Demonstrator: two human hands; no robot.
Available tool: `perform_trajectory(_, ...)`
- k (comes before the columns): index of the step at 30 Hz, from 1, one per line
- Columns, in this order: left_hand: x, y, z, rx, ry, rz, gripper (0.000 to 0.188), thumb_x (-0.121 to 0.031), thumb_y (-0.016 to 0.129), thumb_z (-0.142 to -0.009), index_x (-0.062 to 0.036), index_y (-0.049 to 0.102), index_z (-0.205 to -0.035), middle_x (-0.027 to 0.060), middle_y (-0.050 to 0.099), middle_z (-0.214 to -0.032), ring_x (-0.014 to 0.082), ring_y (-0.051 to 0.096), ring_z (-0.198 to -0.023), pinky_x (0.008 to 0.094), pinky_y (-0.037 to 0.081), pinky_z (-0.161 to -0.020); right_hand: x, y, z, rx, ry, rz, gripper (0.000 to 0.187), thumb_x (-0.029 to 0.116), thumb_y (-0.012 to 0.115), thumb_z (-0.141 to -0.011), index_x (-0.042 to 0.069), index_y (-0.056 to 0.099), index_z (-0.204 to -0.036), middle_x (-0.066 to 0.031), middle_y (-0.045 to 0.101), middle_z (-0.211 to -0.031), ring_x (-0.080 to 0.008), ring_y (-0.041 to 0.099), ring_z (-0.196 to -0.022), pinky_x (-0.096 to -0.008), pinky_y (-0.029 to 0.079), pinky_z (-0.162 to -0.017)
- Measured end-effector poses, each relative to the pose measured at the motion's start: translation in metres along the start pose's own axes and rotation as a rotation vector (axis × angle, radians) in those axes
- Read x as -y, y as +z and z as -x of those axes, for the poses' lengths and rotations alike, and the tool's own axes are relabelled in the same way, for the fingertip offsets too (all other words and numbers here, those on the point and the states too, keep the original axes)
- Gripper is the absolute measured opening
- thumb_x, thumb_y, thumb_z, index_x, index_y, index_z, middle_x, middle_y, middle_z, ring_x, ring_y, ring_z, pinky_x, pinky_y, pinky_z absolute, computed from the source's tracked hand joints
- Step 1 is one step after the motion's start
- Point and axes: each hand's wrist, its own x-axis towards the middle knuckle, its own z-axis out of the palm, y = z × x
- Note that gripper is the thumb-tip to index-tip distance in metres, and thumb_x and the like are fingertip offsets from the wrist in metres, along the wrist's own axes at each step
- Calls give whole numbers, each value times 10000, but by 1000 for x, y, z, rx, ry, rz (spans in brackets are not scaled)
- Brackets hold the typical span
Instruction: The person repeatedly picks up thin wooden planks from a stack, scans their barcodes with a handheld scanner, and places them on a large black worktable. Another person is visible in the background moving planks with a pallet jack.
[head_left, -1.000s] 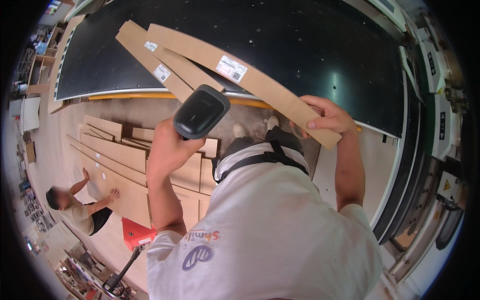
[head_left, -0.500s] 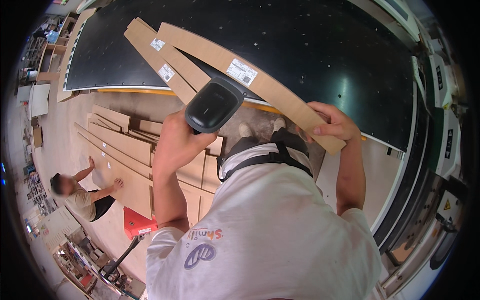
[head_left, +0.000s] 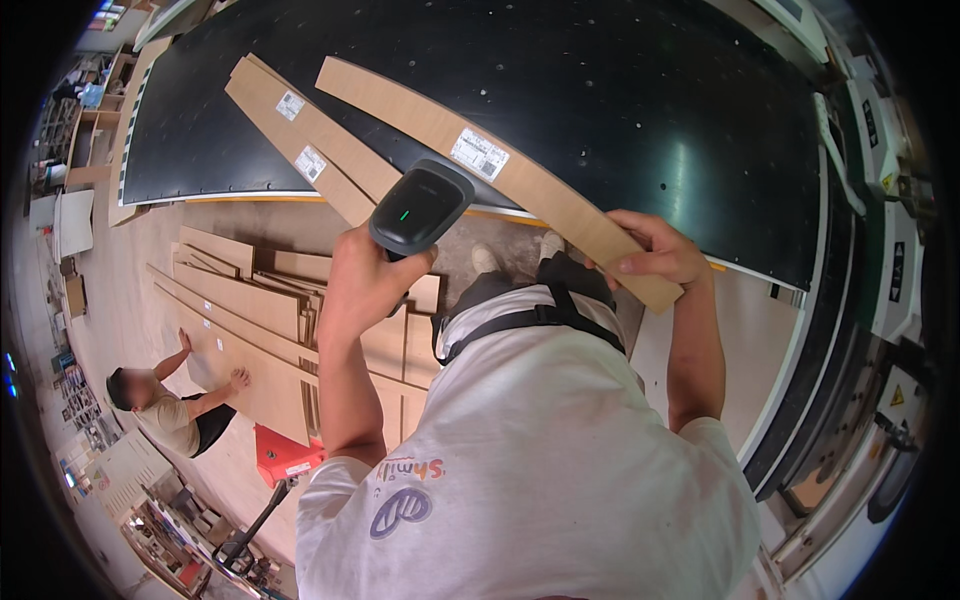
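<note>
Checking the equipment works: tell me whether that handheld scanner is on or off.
On: a small green light glows on top of the handheld scanner, gripped in the left hand.

The handheld scanner has moved up toward the white label; the curved wooden strip sits slightly lower.

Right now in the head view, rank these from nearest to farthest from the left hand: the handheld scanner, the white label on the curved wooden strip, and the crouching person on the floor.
1. The handheld scanner, gripped in the left hand.
2. The white label on the curved wooden strip, just up and right of the scanner.
3. The crouching person, far off at lower left by the stacked boards.
</note>
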Motion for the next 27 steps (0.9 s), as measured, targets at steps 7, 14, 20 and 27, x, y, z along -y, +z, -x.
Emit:
perform_trajectory(7, 50, 77, -36, 331, 97, 688, 353, -106, 736, -834, 11, 636, -1151, 20, 666, -989, 102, 588, -914, 279, 488, -809, -5, 66, -26, -531, -71, 1129, 592, 125, 720, -813, -30, 488, -1336, -196, 538, -1296, -328, 570, -1139, -388, 488, -927)
perform_trajectory(14, 70, 145, -35, 505, -168, 797, 389, -130, 736, -850, 5, 613, -1193, 77, 675, -1055, 150, 620, -979, 307, 501, -868, -69, 68, -25, -605, -323, 1035, 494, 169, 701, -839, -4, 534, -1271, -197, 499, -1335, -361, 517, -1218, -400, 462, -979)
perform_trajectory(20, 81, 155, -46, 419, -55, 779, 390, -157, 734, -839, -5, 623, -1181, 67, 677, -1056, 137, 618, -959, 307, 507, -855, -246, -76, 68, -1044, 287, 714, 450, 172, 697, -869, -20, 557, -1251, -107, 681, -1012, -211, 656, -915, -332, 523, -820)
perform_trajectory(27, 81, 150, -62, 250, -6, 788, 460, -220, 760, -790, -8, 633, -1177, 46, 656, -1060, 144, 594, -977, 319, 485, -884, -364, -214, 83, -1368, -216, 208, 274, 174, 780, -722, 51, 654, -931, -59, 660, -803, -187, 614, -669, -321, 467, -523)
